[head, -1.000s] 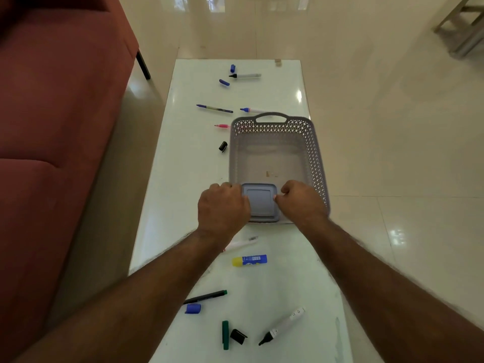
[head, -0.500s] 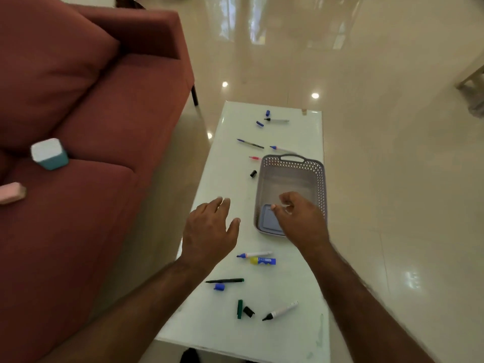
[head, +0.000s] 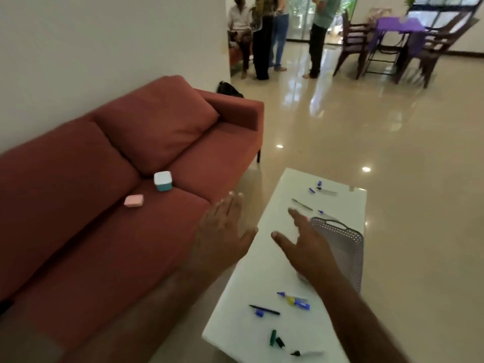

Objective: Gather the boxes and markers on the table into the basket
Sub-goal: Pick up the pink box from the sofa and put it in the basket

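Both hands spread, holding nothing.
I see my left hand point(head: 222, 231) over the sofa point(head: 104, 205) edge, right hand point(head: 309, 247) above the table point(head: 262, 271) beside the basket point(head: 348, 244); markers point(head: 293, 299) lie scattered on the table, two boxes point(head: 163, 181) on the sofa.

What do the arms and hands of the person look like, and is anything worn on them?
Both forearms are bare up to the frame edge: no sleeve shows. The left hand and the right hand wear no glove, and no ring, watch or bracelet is visible, though motion blur could hide small details.
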Available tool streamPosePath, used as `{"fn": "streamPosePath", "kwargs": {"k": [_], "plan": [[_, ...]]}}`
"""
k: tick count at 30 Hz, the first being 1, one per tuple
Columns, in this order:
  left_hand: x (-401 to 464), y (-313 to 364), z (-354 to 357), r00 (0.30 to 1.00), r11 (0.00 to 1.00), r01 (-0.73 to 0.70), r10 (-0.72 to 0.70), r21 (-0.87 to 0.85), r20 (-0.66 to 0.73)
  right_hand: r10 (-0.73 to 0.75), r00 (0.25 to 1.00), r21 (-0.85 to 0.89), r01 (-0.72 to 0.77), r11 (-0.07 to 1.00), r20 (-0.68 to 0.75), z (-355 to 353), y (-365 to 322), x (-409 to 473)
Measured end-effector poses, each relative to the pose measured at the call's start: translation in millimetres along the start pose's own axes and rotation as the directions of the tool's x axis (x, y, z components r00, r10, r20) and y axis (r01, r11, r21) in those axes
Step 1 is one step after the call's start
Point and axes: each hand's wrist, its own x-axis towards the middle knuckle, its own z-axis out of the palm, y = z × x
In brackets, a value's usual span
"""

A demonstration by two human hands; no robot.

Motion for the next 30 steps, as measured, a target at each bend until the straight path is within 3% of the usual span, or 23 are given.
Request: {"fn": "streamPosePath", "kwargs": {"k": [6,13,23,26,30], "plan": [[-4.9,-69.1,-59.3,0.982,0.985,0.169,-0.165,0.038,-0.088,-0.139,0.986,-0.03,0.143,0.989,0.09,12.2,-76.5,19.2],[-30.2,-162.9,-90.8,0.943,0.953,0.3,-0.288,0.046,-0.168,-0.207,0.969,-0.052,0.216,0.975,0.131,76.1,-151.3,37.6],[-57.3,-342.6,-127.1,0.936,0.923,0.35,-0.337,0.162,-0.099,-0.216,0.957,-0.166,0.249,0.954,0.193,207.1,-252.6,59.3],[-66.6,-392.1,-136.6,0.928,0.909,0.373,-0.365,0.183,-0.078,-0.254,0.93,-0.233,0.318,0.919,0.267,251.5,-287.1,68.2],[-66.9,-438.4,-138.3,0.922,0.894,0.384,-0.384,0.229,-0.049,-0.309,0.895,-0.434,0.429,0.792,0.321,296.9,-316.9,84.8]]}}
